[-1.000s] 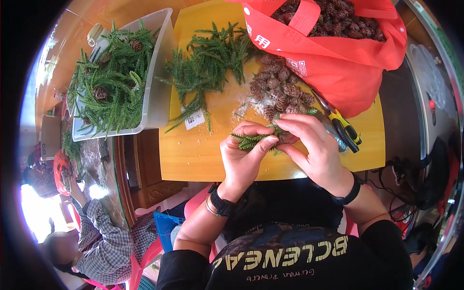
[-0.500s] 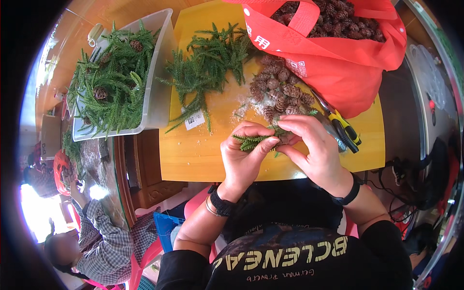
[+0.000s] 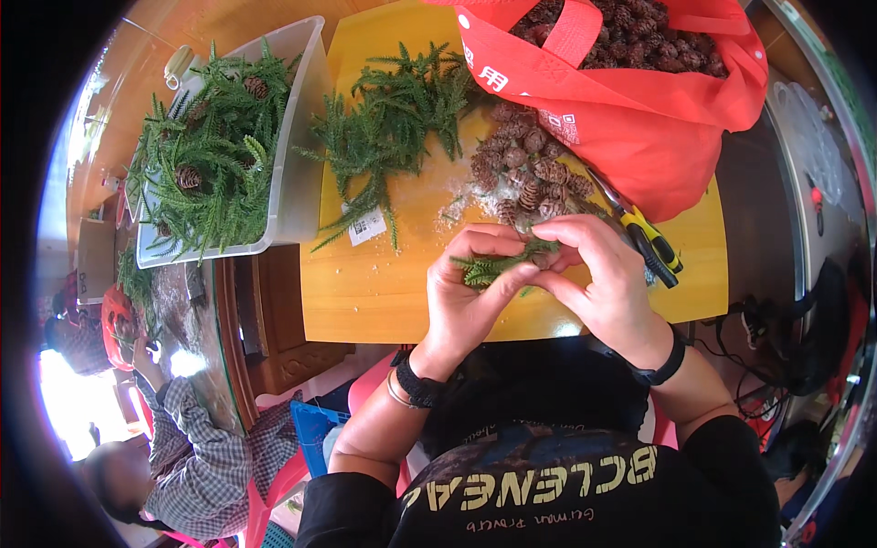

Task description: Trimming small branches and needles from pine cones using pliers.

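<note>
A small green artificial pine sprig [image 3: 486, 268] is held low over the near edge of the table. My left hand [image 3: 470, 297] pinches it between thumb and fingers. Fingertips nearly meeting the left ones, my right hand [image 3: 605, 274] is closed on the sprig's other end; whether a cone sits between the fingers is hidden. Just beyond both hands lies a heap of brown pine cones [image 3: 525, 164] with whitish crumbs about it. To the left of that heap, loose green pine sprigs [image 3: 393, 123] lie in a pile, partly over a small white label [image 3: 367, 226].
A clear plastic bin [image 3: 306, 137] of sprigs with cones stands at the left. A red bag [image 3: 630, 137] full of cones is at the far right, beside yellow-and-black pliers [image 3: 650, 239]. Another person [image 3: 206, 466] in a checked sleeve sits at lower left.
Both hands have shifted slightly to the right and drawn closer together around the sprig. The things on the table have not moved.
</note>
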